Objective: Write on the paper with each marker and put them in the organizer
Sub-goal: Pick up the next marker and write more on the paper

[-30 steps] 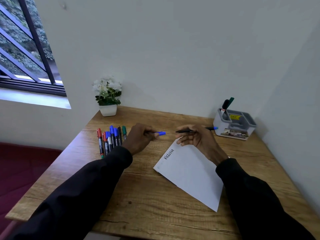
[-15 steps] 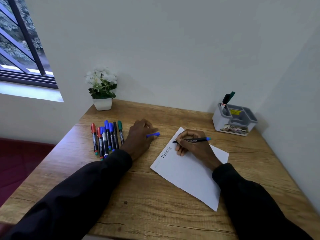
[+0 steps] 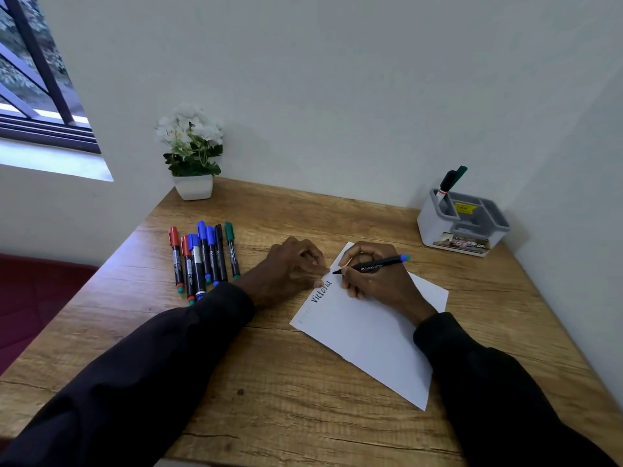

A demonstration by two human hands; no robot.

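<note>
Wood-grain counter [image 3: 303, 399] in a white-walled corner carries, from the left, a potted white flower [image 3: 193, 163], 7 capped markers [image 3: 202, 257] side by side, then the paper [image 3: 364, 335]. The left grip [image 3: 293, 267] rests curled at the paper's edge, and I cannot tell if it holds anything; the right grip [image 3: 374, 278] pinches the blue-ended marker [image 3: 377, 265], tip on the paper. At the far right, the grey organizer [image 3: 448, 230] holds 2 markers [image 3: 450, 183].
</note>
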